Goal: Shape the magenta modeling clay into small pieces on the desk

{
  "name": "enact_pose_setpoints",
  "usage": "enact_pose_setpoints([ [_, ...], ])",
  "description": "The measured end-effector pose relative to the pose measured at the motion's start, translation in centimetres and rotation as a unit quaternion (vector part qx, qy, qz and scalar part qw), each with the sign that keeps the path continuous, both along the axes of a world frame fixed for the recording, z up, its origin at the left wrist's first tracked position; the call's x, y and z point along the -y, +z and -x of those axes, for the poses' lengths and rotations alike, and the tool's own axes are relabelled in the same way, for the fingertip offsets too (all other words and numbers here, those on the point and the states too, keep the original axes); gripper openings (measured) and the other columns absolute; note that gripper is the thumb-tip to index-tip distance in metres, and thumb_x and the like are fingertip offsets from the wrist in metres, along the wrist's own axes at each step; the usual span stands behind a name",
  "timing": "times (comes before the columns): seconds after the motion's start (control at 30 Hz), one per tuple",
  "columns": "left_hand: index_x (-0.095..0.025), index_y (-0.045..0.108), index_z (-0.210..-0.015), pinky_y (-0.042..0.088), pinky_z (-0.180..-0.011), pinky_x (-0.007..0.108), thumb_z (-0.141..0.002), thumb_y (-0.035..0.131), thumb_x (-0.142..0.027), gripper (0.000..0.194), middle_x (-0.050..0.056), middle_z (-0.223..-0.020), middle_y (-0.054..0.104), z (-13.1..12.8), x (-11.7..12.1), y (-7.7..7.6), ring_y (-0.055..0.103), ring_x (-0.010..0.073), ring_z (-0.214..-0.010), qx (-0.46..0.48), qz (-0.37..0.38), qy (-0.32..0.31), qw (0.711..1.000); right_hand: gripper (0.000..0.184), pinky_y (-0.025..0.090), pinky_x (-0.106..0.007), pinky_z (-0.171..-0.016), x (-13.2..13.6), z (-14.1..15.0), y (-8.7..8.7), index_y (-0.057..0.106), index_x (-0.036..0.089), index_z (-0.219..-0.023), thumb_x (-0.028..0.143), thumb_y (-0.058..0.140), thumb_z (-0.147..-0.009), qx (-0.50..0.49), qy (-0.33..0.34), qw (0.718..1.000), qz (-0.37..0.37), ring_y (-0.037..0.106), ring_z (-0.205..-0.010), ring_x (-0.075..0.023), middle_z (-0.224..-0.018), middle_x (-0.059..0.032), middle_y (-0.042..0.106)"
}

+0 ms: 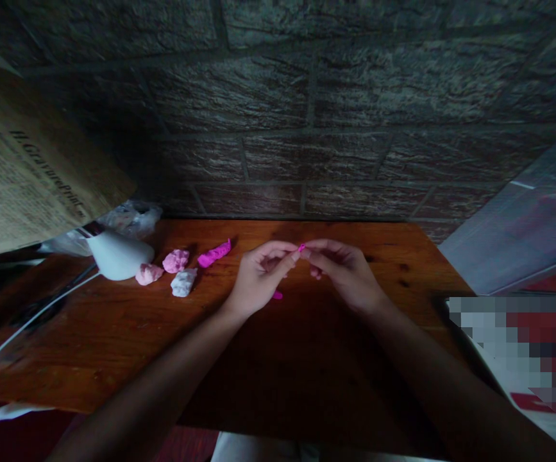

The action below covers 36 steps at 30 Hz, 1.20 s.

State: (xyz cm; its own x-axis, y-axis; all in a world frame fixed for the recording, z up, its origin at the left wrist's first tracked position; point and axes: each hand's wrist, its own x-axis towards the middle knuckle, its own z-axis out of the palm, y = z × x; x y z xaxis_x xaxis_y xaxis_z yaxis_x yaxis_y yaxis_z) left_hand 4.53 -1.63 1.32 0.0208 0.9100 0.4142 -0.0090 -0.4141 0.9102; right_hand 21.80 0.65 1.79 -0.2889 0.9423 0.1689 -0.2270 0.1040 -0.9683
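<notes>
In the head view, the left hand (264, 277) and the right hand (347, 273) meet above the middle of a brown wooden table (133, 350); between their fingertips they pinch a small bright-pink piece of soft, clay-like material (301, 248), thumb and forefinger of each hand closed on it; the remaining fingers of both hands are loosely curled. Just beside the lower edge of the left hand, partly hidden by it, a small magenta piece (278, 295) shows; what it rests on is hard to tell in the shadow. To the left of the left hand, on the table, lies an elongated, textured magenta lump (214, 253); farther left are two rough pale-pink lumps (176, 261) close together, with a crumpled-looking whitish lump (184, 282) just in front of them; the leftmost pink one sits right by the rounded white base of a lamp (120, 253), from which a thin white cable (34, 330) runs toward the near left. Above the base hangs a tan, newspaper-printed shade (32, 160); clear crinkled plastic (136, 219) lies behind the base; a dark stone-block wall (278, 109) stands behind the table.
</notes>
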Motion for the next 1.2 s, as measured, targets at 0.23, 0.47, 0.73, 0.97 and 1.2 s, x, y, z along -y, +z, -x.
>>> enact_pose_setpoints([
  [0.23,-0.017,0.077,-0.089,0.051,-0.057,0.021,-0.083,0.080,-0.032,0.016,0.002,-0.075,0.074,0.18,-0.02,0.15,0.063,0.0099,-0.063,-0.002,-0.010,-0.008,1.000,0.026,0.048,-0.026,-0.057,-0.09,-0.07,0.13,0.081,0.023,-0.087,0.042,0.089,-0.071,0.003,-0.004,1.000,-0.011,0.058,-0.060,-0.0098,-0.078,-0.0002,0.075],
  [0.47,-0.017,0.075,-0.088,0.051,-0.056,0.020,-0.079,0.084,-0.033,0.019,0.000,-0.071,0.072,0.39,-0.20,0.33,0.063,0.0097,-0.062,0.016,0.016,-0.014,1.000,0.022,0.050,-0.026,-0.059,0.12,-0.11,0.09,0.082,0.026,-0.089,0.041,0.088,-0.074,0.007,0.005,0.999,-0.031,0.059,-0.062,-0.0106,-0.083,-0.0004,0.077],
  [0.73,-0.018,0.078,-0.099,0.054,-0.059,0.022,-0.080,0.083,-0.036,0.026,0.005,-0.087,0.079,0.45,-0.20,0.01,0.069,0.0130,-0.072,0.020,0.032,-0.010,0.999,0.016,0.051,-0.025,-0.059,0.09,-0.12,0.07,0.082,0.026,-0.087,0.037,0.087,-0.076,0.002,0.015,0.999,-0.043,0.061,-0.064,-0.0107,-0.082,0.0002,0.077],
  [0.97,-0.019,0.080,-0.095,0.056,-0.064,0.024,-0.083,0.082,-0.032,0.018,0.006,-0.087,0.079,0.47,-0.12,0.22,0.070,0.0132,-0.074,-0.016,-0.021,-0.008,1.000,0.018,0.051,-0.027,-0.058,0.04,-0.21,-0.03,0.081,0.025,-0.084,0.038,0.089,-0.074,0.009,0.002,0.998,-0.059,0.060,-0.063,-0.0115,-0.081,-0.0001,0.077],
  [1.2,-0.019,0.078,-0.094,0.058,-0.073,0.025,-0.088,0.077,-0.025,0.009,0.007,-0.094,0.079,0.15,0.44,0.35,0.073,0.0149,-0.082,-0.078,-0.129,0.049,0.987,0.023,0.052,-0.026,-0.056,0.11,-0.11,0.03,0.079,0.024,-0.084,0.040,0.091,-0.071,-0.003,-0.002,0.999,-0.050,0.060,-0.062,-0.0110,-0.082,-0.0001,0.075],
])
